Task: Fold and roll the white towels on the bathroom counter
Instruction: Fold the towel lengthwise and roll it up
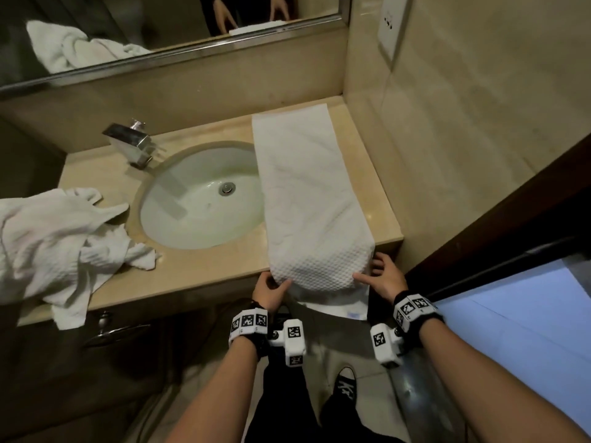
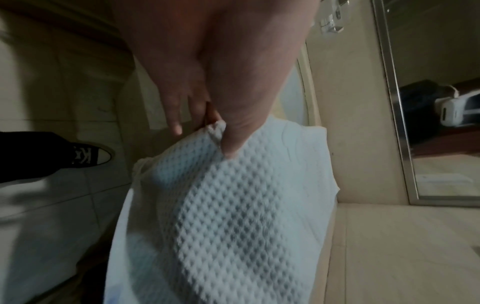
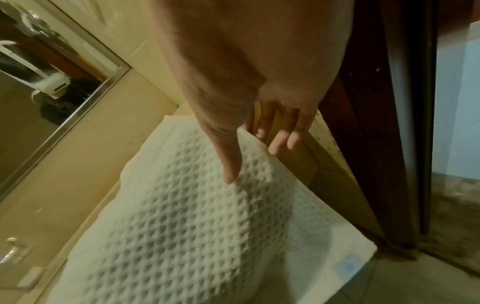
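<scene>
Pinching near end of long folded white towel (image 1: 315,199) with left hand (image 1: 270,290) and right hand (image 1: 383,278), starting the roll; risking skewed roll, overhanging end slipping off counter (image 1: 198,276).

towel (image 1: 307,193) white, waffle weave | counter (image 1: 198,270) beige | sink (image 1: 198,199) white | shoe (image 1: 345,386) blk/wht, prob.

Left hand (image 2: 207,72) pinches waffle towel (image 2: 233,216) edge — black sneaker (image 2: 89,155) below.

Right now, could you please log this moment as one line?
step: starting roll | towel: folded strip beside sink | left hand: pinching near end | right hand: pinching near end | pile: unfolded
</scene>
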